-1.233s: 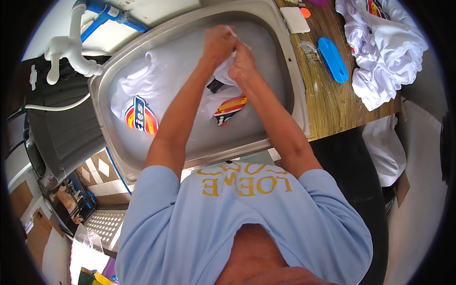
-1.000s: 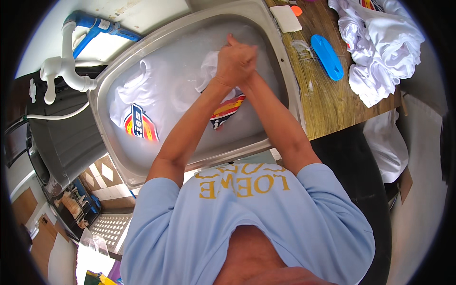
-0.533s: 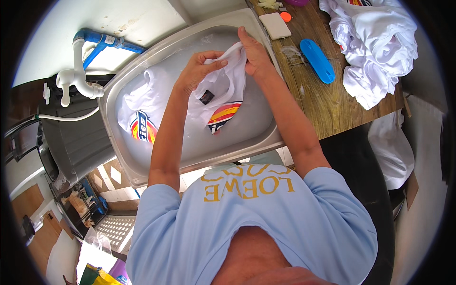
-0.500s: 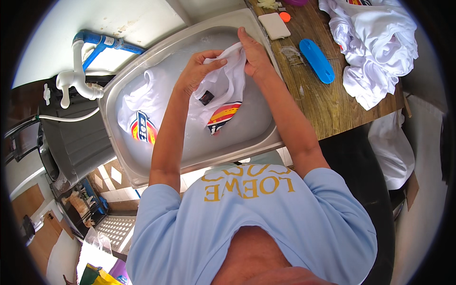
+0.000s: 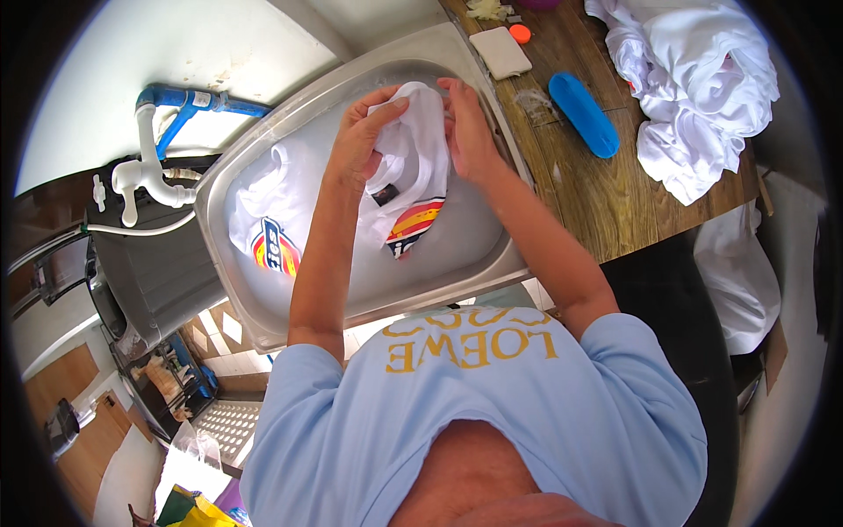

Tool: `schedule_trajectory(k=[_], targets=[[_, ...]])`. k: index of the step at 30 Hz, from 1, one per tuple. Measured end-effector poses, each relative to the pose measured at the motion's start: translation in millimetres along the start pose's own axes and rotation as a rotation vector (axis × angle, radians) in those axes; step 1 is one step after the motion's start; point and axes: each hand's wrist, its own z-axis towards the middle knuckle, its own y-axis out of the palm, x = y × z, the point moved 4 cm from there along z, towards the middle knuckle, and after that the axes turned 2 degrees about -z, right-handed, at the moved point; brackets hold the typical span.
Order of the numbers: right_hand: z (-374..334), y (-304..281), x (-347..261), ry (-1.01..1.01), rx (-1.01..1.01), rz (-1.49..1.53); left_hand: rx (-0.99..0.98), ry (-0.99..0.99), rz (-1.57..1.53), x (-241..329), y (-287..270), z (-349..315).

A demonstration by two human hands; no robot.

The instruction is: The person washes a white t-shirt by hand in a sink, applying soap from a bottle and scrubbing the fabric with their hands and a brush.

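Observation:
Above the cloudy water of a metal sink (image 5: 230,303), my left hand (image 5: 356,140) pinches a wet white T-shirt (image 5: 428,145) by its collar area. My right hand (image 5: 471,136) is closed at the opposite side of the collar, its fingertips partly hidden by the cloth. The shirt hangs down into the water, showing a dark neck label and a red, yellow and black print. Left of my left forearm, a second white T-shirt (image 5: 268,198) with a similar print lies partly sunk in the sink.
A white tap (image 5: 145,180) on blue pipe stands left of the sink. On the wooden counter (image 5: 606,211) to the right are a blue oblong brush (image 5: 584,114), a pale soap bar (image 5: 500,53), an orange cap (image 5: 520,34) and a heap of white clothes (image 5: 702,97).
Both hands have come slightly lower, and the right thumb no longer sticks up. The held collar is now bunched and rounded between them. The whole view has shifted a little.

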Motion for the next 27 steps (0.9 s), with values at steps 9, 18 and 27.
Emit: schedule_trajectory(k=[9,18,27], targets=[[-40,31,9,-0.129,-0.221,0.138,0.108,0.258,0.174,-4,39,31],[-28,16,3,-0.06,-0.099,0.455,0.086,0.707,1.32,-6,114,66],[-21,12,10,-0.055,-0.142,0.591,0.015,0.425,1.908,-13,155,76]])
